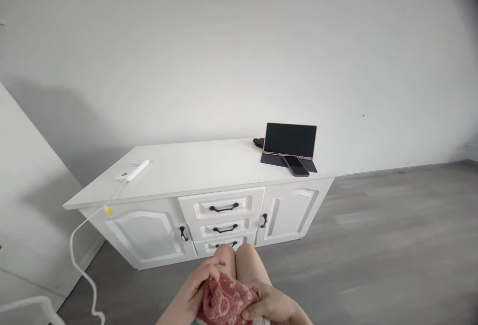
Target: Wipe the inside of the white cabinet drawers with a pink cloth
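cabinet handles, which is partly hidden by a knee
The bottom drawer handle, partly behind the left knee; the top drawer handle, middle drawer handle, left door handle and right door handle show whole.

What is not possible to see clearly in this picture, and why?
In the head view:
Black item: partly behind the tablet.
Bottom handle: partly behind the knees.
Cable: cut off by the bottom edge.
Cloth: partly covered by the left hand and right hand.
Mark on white device: too small.
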Motion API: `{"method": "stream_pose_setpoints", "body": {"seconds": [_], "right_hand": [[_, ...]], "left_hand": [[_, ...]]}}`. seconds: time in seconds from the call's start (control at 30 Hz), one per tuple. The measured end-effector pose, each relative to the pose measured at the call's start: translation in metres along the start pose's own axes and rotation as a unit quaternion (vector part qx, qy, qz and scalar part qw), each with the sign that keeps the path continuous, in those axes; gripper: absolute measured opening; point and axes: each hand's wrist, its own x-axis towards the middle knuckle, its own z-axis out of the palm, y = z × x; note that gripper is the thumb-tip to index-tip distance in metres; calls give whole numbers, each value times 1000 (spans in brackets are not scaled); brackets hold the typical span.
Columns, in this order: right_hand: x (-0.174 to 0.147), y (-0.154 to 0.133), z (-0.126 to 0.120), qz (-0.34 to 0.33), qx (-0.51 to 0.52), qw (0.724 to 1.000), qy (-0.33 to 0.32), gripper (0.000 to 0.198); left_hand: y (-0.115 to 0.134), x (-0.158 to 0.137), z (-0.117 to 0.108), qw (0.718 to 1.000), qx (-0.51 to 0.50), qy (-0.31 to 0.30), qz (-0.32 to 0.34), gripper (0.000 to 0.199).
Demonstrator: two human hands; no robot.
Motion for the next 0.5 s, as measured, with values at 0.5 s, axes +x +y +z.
{"method": "stream_pose_setpoints", "body": {"seconds": [0.5], "right_hand": [[101,-125,-118,146,-32,989,-4,55]], "left_hand": [[31,194,-36,995,40,-67,64,36]]}}
